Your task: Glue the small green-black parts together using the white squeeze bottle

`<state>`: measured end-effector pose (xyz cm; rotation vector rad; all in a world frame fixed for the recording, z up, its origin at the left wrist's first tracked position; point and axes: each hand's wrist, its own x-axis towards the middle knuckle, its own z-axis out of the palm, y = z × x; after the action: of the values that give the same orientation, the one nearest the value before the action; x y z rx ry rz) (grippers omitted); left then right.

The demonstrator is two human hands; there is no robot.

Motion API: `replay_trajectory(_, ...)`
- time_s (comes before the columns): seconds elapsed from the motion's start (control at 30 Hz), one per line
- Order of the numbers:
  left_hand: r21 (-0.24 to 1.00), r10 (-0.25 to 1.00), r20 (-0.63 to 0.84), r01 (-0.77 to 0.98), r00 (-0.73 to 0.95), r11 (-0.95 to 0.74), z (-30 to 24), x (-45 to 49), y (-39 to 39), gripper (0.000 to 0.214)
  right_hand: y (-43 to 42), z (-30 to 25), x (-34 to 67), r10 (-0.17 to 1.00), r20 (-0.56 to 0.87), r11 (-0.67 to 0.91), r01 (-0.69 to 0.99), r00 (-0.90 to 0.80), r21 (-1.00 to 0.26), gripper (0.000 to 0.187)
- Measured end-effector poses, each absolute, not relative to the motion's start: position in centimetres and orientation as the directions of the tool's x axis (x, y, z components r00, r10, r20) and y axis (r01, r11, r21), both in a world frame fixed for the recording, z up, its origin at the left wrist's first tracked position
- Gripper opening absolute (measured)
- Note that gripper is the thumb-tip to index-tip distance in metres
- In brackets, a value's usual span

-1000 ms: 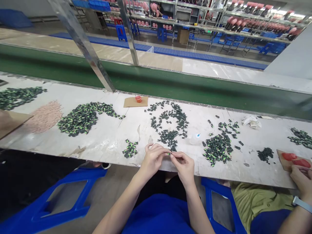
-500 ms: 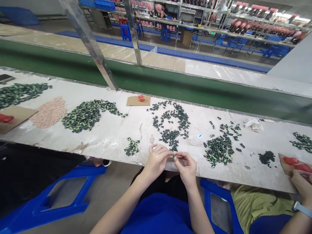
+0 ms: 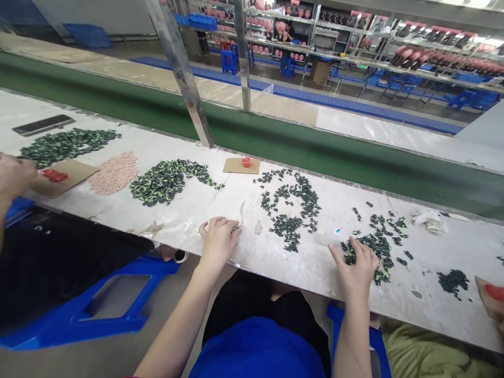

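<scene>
My left hand (image 3: 219, 240) is palm down near the table's front edge, covering a small pile of dark pieces with green spots. Its fingers are bent and loosely apart. A bit of green (image 3: 235, 228) peeks out beside the thumb; the fingertips are partly hidden. Over to the right, my right hand (image 3: 356, 265) reaches over a pile of dark green-spotted pieces (image 3: 380, 244), thumb and fingers spread. A clear bottle with a blue tip (image 3: 329, 235) stands just left of it. Between my hands lies a scattered pile of small plain dark-green pieces (image 3: 286, 226).
Left along the white table (image 3: 189, 215) lie a larger green-spotted pile (image 3: 157, 184) and a pale pink pile (image 3: 115, 173). A red pot (image 3: 246, 161) sits on cardboard (image 3: 232, 166). A co-worker's hand (image 3: 16, 176) is at far left. A metal post (image 3: 183, 79) rises behind.
My hands were together at the table edge, fingertips on a tiny piece. They have parted: left to the small pile, right to the green-spotted pile. The view has swung left.
</scene>
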<state>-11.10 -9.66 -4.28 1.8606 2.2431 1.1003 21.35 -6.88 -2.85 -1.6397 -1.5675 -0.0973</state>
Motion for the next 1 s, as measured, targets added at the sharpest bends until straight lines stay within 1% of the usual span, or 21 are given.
replay_trajectory(0.03, 0.514, 0.876, 0.399, 0.857, -0.271, 0.031, -4.5, -11.3, -9.5, 0.014, -6.3, -3.1, 20.9, 0.806, 0.555, 0.127, 0.857, 0.204, -0.500, 0.066)
replay_trajectory(0.1, 0.510, 0.889, 0.385, 0.860, -0.249, 0.020, -4.9, -11.4, -9.2, 0.018, -5.4, -3.4, 20.0, 0.832, 0.518, 0.119, 0.850, 0.196, -0.513, 0.067)
replay_trajectory(0.17, 0.521, 0.902, 0.370, 0.854, -0.223, -0.002, -4.9, -11.0, -9.0, 0.019, -4.8, -3.5, 19.4, 0.843, 0.503, 0.142, 0.823, 0.191, -0.550, 0.060)
replay_trajectory(0.23, 0.542, 0.919, 0.359, 0.838, -0.164, -0.062, -4.6, -10.3, -8.9, 0.019, -4.7, -3.2, 19.0, 0.858, 0.473, 0.163, 0.767, 0.200, -0.621, 0.051)
replay_trajectory(0.3, 0.573, 0.935, 0.348, 0.804, -0.065, -0.157, -4.2, -9.0, -9.1, 0.017, -5.2, -2.6, 18.8, 0.900, 0.375, 0.143, 0.664, 0.220, -0.734, 0.045)
replay_trajectory(0.37, 0.605, 0.946, 0.320, 0.757, 0.053, -0.247, -3.8, -7.4, -9.4, 0.014, -6.3, -1.8, 18.7, 0.954, 0.222, 0.077, 0.553, 0.202, -0.830, 0.043)
replay_trajectory(0.43, 0.624, 0.948, 0.286, 0.722, 0.143, -0.297, -3.5, -5.8, -9.8, 0.009, -7.5, -0.9, 18.5, 0.986, 0.103, 0.027, 0.479, 0.132, -0.877, 0.041)
replay_trajectory(0.5, 0.643, 0.949, 0.256, 0.701, 0.185, -0.309, -3.5, -4.6, -10.1, 0.005, -8.7, -0.3, 18.2, 0.995, 0.076, 0.042, 0.430, 0.063, -0.902, 0.037)
replay_trajectory(0.57, 0.664, 0.953, 0.245, 0.685, 0.178, -0.299, -3.8, -4.2, -10.2, 0.014, -9.5, -0.2, 18.0, 0.994, 0.099, 0.075, 0.360, 0.048, -0.930, 0.033)
replay_trajectory(0.63, 0.690, 0.955, 0.255, 0.663, 0.153, -0.290, -4.3, -4.4, -10.3, 0.024, -9.9, -0.6, 17.7, 0.992, 0.099, 0.075, 0.267, 0.078, -0.961, 0.029)
replay_trajectory(0.77, 0.733, 0.947, 0.289, 0.604, 0.140, -0.313, -5.0, -5.0, -10.4, 0.024, -10.0, -2.0, 16.6, 0.984, 0.035, 0.020, 0.086, 0.174, -0.996, 0.027)
replay_trajectory(0.83, 0.745, 0.943, 0.311, 0.585, 0.119, -0.320, -5.2, -5.0, -10.5, 0.021, -9.8, -2.2, 15.7, 0.971, 0.010, -0.008, 0.076, 0.238, -0.997, 0.030)
replay_trajectory(0.9, 0.759, 0.941, 0.331, 0.572, 0.074, -0.312, -5.3, -4.8, -10.6, 0.018, -9.7, -2.2, 14.8, 0.959, 0.001, -0.035, 0.120, 0.283, -0.992, 0.033)
replay_trajectory(1.0, 0.784, 0.941, 0.337, 0.549, 0.014, -0.289, -5.3, -4.6, -10.7, 0.015, -9.6, -1.9, 13.8, 0.962, -0.007, -0.055, 0.169, 0.273, -0.984, 0.032)
